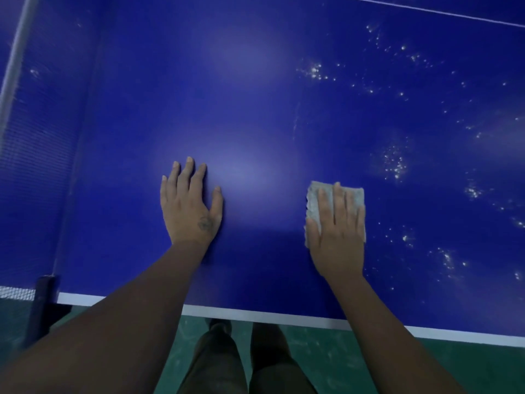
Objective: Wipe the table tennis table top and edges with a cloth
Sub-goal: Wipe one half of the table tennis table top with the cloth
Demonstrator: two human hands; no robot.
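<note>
The blue table tennis table top [255, 95] fills most of the view, with a white stripe along its near edge [284, 318]. My right hand [339, 231] presses flat, fingers straight, on a folded grey cloth [314, 206] lying on the table. The cloth shows past my fingers at the left and the far side. My left hand [190, 203] rests flat on the bare blue surface, fingers spread, to the left of the cloth. White specks of dust [395, 163] are scattered over the table to the right of the cloth.
The net [31, 155] with its white top band runs along the left side, held by a dark post [42, 302] at the table's near edge. A thin white line [426, 9] crosses the far right. Below the edge are a green floor [369, 365] and my legs.
</note>
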